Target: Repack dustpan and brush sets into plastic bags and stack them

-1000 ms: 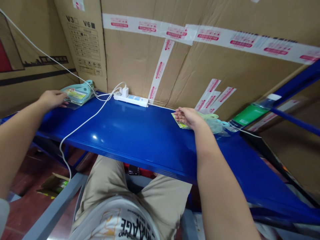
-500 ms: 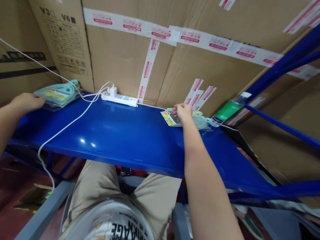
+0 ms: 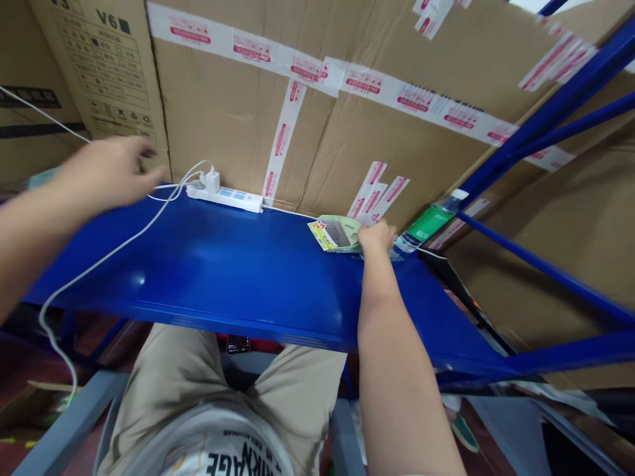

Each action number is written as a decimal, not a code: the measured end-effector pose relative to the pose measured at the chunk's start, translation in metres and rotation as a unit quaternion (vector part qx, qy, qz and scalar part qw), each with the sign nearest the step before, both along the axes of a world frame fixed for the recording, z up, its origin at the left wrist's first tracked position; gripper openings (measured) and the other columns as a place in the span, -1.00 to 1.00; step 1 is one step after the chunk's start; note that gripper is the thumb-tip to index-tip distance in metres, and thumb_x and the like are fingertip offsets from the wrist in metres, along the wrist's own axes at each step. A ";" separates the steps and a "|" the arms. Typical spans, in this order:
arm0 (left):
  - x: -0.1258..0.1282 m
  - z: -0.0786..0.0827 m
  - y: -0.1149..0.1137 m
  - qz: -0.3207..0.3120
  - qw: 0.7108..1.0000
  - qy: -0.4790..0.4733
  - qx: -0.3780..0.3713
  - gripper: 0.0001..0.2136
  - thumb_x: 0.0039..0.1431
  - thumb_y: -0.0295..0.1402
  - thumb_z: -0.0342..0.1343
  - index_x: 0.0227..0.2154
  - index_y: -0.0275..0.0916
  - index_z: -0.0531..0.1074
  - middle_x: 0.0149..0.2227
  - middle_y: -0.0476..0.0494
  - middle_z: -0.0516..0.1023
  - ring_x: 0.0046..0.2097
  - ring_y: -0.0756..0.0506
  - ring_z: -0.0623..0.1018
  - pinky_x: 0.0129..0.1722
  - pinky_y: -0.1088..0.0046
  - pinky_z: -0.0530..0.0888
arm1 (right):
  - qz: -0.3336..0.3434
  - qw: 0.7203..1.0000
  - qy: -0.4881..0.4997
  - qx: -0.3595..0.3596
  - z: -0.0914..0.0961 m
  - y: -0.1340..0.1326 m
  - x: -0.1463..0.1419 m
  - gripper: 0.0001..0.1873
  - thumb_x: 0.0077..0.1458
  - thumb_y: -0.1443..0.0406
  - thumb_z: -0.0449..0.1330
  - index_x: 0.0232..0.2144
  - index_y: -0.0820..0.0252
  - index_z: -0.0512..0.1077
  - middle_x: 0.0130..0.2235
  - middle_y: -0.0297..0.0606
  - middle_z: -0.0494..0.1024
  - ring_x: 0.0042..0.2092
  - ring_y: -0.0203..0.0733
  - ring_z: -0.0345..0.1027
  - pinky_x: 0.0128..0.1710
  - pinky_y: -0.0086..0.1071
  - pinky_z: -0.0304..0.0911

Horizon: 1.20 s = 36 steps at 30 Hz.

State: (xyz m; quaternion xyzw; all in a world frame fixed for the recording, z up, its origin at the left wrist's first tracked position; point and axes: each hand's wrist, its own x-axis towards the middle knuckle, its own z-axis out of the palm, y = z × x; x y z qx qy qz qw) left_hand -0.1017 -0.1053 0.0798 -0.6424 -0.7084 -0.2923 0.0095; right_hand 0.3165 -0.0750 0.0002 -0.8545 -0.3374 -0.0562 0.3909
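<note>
My right hand (image 3: 378, 237) is closed round the handle end of a light-green dustpan-and-brush set (image 3: 342, 231), which lies on the blue table near the cardboard. The set has a dark bristle-like patch and a yellow label card. Beneath it shows a bit of a clear wrapper, with light blue by my fingers. My left hand (image 3: 116, 172) is raised over the left side of the table, slightly blurred. Its thumb and fingers are apart, and nothing shows between them. Behind that wrist, a light-blue packaged dustpan (image 3: 43, 177) is mostly hidden.
A white power strip (image 3: 225, 196) with a plugged-in charger stands along the back of the blue table (image 3: 223, 264). White cables loop across the left side. A green-labelled bottle (image 3: 430, 223) leans at the back right. Taped cardboard (image 3: 223, 119) walls the back; blue frame bars (image 3: 550, 264) rise right.
My left hand has lifted off the light-blue dustpan and moved rightward. My right hand has shifted from the green set's label end to its handle. The view has turned slightly right.
</note>
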 end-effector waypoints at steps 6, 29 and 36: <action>0.136 -0.040 0.027 -0.230 0.950 0.174 -0.124 -0.58 0.36 -0.22 0.01 0.15 -0.33 0.50 0.16 -0.42 0.59 0.21 -0.38 0.55 0.16 0.17 0.46 | 0.008 0.998 -0.010 -0.066 0.000 0.002 0.007 -0.60 0.17 0.36 0.18 0.06 0.24 0.54 0.07 0.15 0.57 0.16 0.21 0.44 0.11 -0.04 0.36; 0.140 -0.089 0.063 -0.319 0.923 0.151 -0.151 -0.57 0.27 -0.29 0.05 0.16 -0.28 0.46 0.17 -0.36 0.58 0.22 -0.26 0.53 0.18 0.28 0.45 | 0.189 0.946 0.262 -0.010 -0.001 0.012 -0.055 -0.87 0.23 0.46 0.14 -0.19 0.23 0.45 -0.58 -0.47 0.41 -0.59 -0.35 0.35 -0.64 -0.56 0.14; 0.128 -0.083 0.069 -0.274 0.941 0.117 -0.159 -0.49 0.29 -0.24 0.02 0.27 -0.27 0.34 0.13 -0.34 0.62 0.16 -0.23 0.59 0.12 0.34 0.46 | 0.274 0.904 0.322 -0.070 0.008 0.002 -0.064 -0.82 0.27 0.47 0.11 -0.34 0.20 0.46 -0.61 -0.46 0.43 -0.62 -0.42 0.31 -0.62 -0.62 0.21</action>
